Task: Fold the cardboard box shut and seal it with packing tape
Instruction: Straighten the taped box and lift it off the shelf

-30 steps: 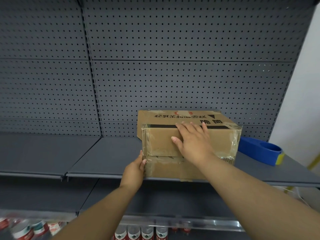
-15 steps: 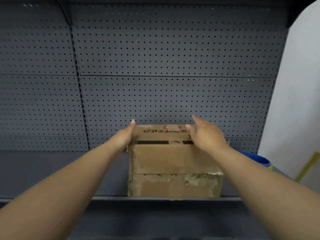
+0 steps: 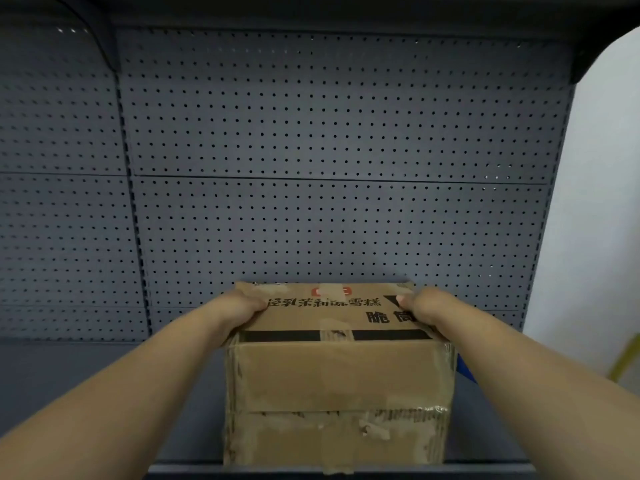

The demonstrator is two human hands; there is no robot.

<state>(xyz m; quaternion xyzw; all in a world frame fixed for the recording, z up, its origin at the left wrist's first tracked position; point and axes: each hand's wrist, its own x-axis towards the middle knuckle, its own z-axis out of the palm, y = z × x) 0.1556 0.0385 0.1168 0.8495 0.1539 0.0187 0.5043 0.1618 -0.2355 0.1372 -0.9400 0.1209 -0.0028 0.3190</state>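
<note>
A worn brown cardboard box [image 3: 337, 379] with black print and old tape scraps stands on the grey shelf [image 3: 86, 393], at its front edge. Its near side faces me and its printed face slopes away on top. My left hand [image 3: 239, 308] grips the box's upper left corner, thumb on the printed face. My right hand [image 3: 420, 310] grips the upper right corner the same way. Only a sliver of the blue tape dispenser [image 3: 462, 367] shows behind my right forearm.
Grey pegboard panels [image 3: 329, 150] form the back wall of the shelf unit. A white wall [image 3: 602, 202] lies to the right, with a yellow strip [image 3: 627, 355] low beside it. The shelf stretches to the left of the box.
A second ago my right hand lay flat on the box and my left held its lower corner. Both hands have moved to the top corners, and the printed face now shows more.
</note>
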